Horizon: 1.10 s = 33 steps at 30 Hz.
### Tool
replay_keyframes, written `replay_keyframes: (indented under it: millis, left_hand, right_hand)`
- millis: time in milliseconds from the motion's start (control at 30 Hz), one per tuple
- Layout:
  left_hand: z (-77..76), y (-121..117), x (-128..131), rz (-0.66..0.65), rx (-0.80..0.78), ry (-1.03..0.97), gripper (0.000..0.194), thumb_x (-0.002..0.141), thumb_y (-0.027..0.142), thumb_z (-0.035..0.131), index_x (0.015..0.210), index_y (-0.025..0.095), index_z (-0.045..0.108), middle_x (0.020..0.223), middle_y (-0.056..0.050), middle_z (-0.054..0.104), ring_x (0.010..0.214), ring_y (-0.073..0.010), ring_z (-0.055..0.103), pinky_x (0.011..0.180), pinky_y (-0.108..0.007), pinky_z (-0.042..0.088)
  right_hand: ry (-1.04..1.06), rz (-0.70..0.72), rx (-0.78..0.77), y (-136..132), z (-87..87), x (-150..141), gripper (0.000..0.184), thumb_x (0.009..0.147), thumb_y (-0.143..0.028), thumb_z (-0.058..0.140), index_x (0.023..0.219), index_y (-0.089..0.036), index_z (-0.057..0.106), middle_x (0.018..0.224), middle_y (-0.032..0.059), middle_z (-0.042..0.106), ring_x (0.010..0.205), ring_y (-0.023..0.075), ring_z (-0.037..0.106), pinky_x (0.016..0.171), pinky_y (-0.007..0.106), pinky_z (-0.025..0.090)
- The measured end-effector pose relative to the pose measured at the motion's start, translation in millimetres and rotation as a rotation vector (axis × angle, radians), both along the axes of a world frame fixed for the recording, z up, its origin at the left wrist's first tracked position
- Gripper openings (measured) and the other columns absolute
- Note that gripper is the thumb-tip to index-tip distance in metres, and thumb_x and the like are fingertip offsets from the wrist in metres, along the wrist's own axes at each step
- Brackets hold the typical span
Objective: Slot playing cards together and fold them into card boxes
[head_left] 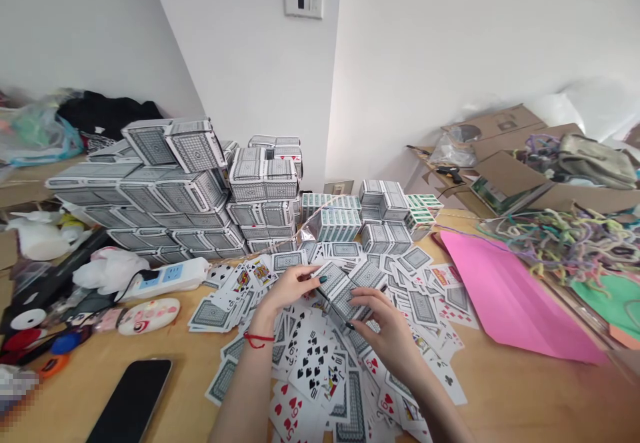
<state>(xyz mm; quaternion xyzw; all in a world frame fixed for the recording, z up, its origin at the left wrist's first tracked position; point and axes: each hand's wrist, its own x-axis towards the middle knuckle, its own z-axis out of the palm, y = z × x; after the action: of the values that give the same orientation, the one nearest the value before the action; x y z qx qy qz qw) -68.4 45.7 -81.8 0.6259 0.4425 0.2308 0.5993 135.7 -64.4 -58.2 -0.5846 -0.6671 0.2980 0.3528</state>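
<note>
A block built of grey-backed playing cards (336, 282) is between my hands, above a loose heap of cards. My left hand (295, 288), with a red string bracelet at the wrist, grips its left edge, thumb on top. At the near right side, my right hand (383, 323) has its fingers bent around the block's edge. Part of the block's underside is hidden. Beneath and around lie scattered playing cards (311, 363), some face up, such as a ten of spades, and others back up.
Stacked card blocks (193, 193) rise at the back left, with smaller stacks (385, 203) at the back right. A power strip (170, 276), a phone (131, 400) and a pink sheet (510, 296) lie on the wooden table (190, 376). Tangled yarn-like strands (575, 243) are far right.
</note>
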Motion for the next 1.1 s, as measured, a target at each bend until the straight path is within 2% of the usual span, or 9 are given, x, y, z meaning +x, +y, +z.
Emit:
replay_keyframes:
  millis: [100, 200, 300, 467, 633, 867, 967, 1100]
  left_hand:
    - [-1.2, -1, 1, -0.028, 0.039, -0.012, 0.051, 0.070, 0.043, 0.062, 0.115, 0.019, 0.058, 0.111, -0.007, 0.057, 0.084, -0.0187, 0.056, 0.071, -0.029, 0.047]
    - [0.5, -4, 2, -0.038, 0.091, 0.052, 0.072, 0.057, 0.042, 0.074, 0.122, 0.021, 0.051, 0.117, -0.009, 0.051, 0.101, -0.0247, 0.052, 0.086, -0.034, 0.043]
    - [3.6, -7, 3, -0.038, 0.111, 0.173, 0.090, 0.048, 0.043, 0.078, 0.128, 0.022, 0.043, 0.118, -0.011, 0.045, 0.109, -0.0297, 0.046, 0.093, -0.038, 0.037]
    - [4.2, -9, 4, -0.055, 0.038, 0.177, 0.097, 0.050, 0.046, 0.076, 0.134, 0.024, 0.031, 0.128, -0.015, 0.035, 0.117, -0.0337, 0.037, 0.094, -0.041, 0.034]
    - [-0.7, -9, 2, -0.079, 0.014, 0.097, 0.105, 0.056, 0.044, 0.074, 0.139, 0.023, 0.014, 0.140, -0.017, 0.020, 0.125, -0.0329, 0.029, 0.099, -0.043, 0.029]
    - [-3.9, -9, 7, -0.037, -0.001, 0.099, 0.098, 0.060, 0.040, 0.071, 0.140, 0.025, 0.016, 0.135, -0.014, 0.026, 0.127, -0.0344, 0.021, 0.099, -0.045, 0.028]
    - [-9.7, -9, 14, 0.017, -0.007, 0.071, 0.099, 0.062, 0.038, 0.070, 0.141, 0.026, 0.013, 0.135, -0.013, 0.026, 0.123, -0.0330, 0.029, 0.097, -0.042, 0.031]
    - [-20.9, -7, 24, 0.072, -0.066, -0.019, 0.099, 0.066, 0.038, 0.067, 0.142, 0.025, 0.004, 0.127, -0.013, 0.034, 0.102, -0.0247, 0.050, 0.089, -0.036, 0.040]
  right_hand:
    - [0.001, 0.011, 0.013, 1, -1.9, 1, 0.017, 0.078, -0.024, 0.054, 0.093, -0.024, 0.061, 0.112, 0.0076, 0.057, 0.099, 0.0229, 0.056, 0.073, 0.034, 0.050]
    - [0.004, 0.069, 0.030, 1, -1.0, 0, 0.017, 0.078, -0.021, 0.053, 0.093, -0.024, 0.061, 0.111, 0.0070, 0.058, 0.102, 0.0221, 0.056, 0.080, 0.035, 0.048]
    - [-0.002, 0.097, 0.028, 1, 2.3, 0, 0.016, 0.078, -0.020, 0.051, 0.091, -0.024, 0.061, 0.112, 0.0069, 0.057, 0.103, 0.0215, 0.055, 0.082, 0.035, 0.048]
    - [0.000, 0.101, 0.033, 2, 5.2, 0, 0.017, 0.080, -0.020, 0.050, 0.093, -0.025, 0.060, 0.112, 0.0073, 0.057, 0.102, 0.0222, 0.056, 0.077, 0.034, 0.050]
    - [-0.023, 0.087, 0.086, 3, 1.8, 0, 0.015, 0.080, -0.022, 0.051, 0.092, -0.024, 0.061, 0.110, 0.0076, 0.059, 0.102, 0.0224, 0.056, 0.081, 0.036, 0.049]
    - [-0.054, 0.065, 0.134, 3, -4.1, 1, 0.013, 0.081, -0.026, 0.053, 0.089, -0.024, 0.062, 0.111, 0.0082, 0.058, 0.101, 0.0232, 0.057, 0.081, 0.036, 0.050]
    - [-0.070, 0.039, 0.137, 6, -9.6, 2, 0.015, 0.082, -0.025, 0.050, 0.092, -0.024, 0.061, 0.112, 0.0093, 0.056, 0.097, 0.0233, 0.058, 0.075, 0.036, 0.052]
    - [-0.061, -0.034, 0.134, 11, -16.8, 1, 0.017, 0.082, -0.025, 0.048, 0.093, -0.023, 0.061, 0.112, 0.0105, 0.056, 0.086, 0.0212, 0.060, 0.066, 0.033, 0.053]
